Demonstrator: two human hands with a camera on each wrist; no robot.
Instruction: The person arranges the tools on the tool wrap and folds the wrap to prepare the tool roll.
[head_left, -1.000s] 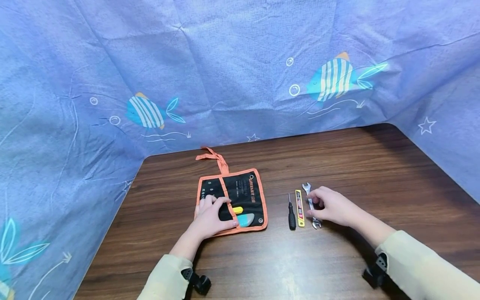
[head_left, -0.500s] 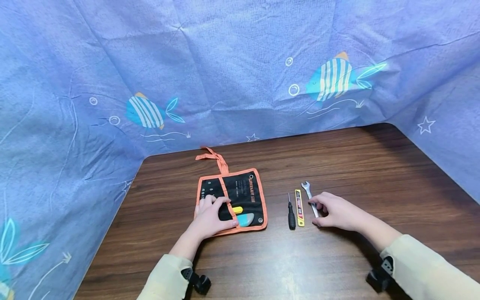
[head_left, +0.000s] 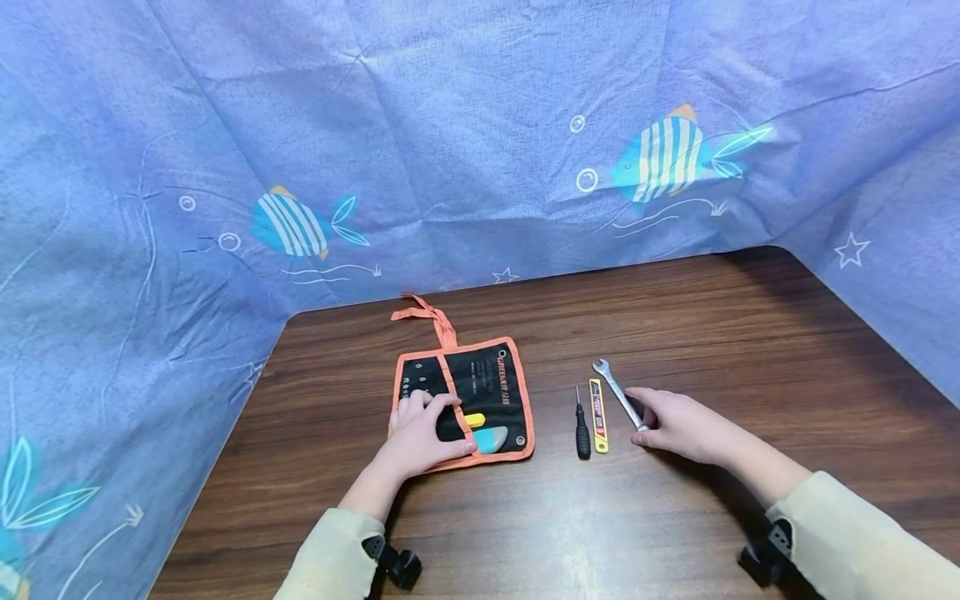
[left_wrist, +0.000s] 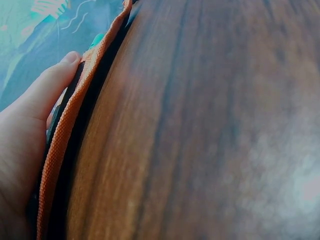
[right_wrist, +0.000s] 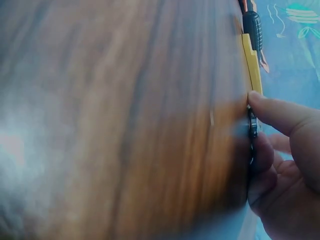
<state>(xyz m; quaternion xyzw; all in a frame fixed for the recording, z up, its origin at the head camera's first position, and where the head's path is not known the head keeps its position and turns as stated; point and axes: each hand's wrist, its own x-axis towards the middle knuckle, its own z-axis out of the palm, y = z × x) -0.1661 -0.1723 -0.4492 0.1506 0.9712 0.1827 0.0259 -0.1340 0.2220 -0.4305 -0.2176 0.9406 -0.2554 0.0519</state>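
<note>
A black tool pouch (head_left: 483, 371) with orange trim lies flat on the table, its tie strap at the back. A yellow handle end (head_left: 476, 420) and a teal-grey tool end (head_left: 492, 439) stick out of its pocket. My left hand (head_left: 417, 437) rests on the pouch's left part, thumb (left_wrist: 65, 67) at the orange trim in the left wrist view. My right hand (head_left: 686, 425) pinches the lower end of a silver open-end wrench (head_left: 615, 388) between thumb and fingers. The wrench points away to the upper left. In the right wrist view, the fingers (right_wrist: 264, 150) hide most of it.
Left of the wrench lie a yellow flat strip-shaped pack (head_left: 598, 417) and a black-handled screwdriver (head_left: 582, 433), side by side. They stand between the wrench and the pouch. A blue fish-print curtain (head_left: 465, 167) hangs behind the brown wooden table (head_left: 525, 533).
My right hand has gone from hovering over the wrench's middle to pinching its lower end. The wrench has turned, its far end swinging left. My left hand stays put on the pouch.
</note>
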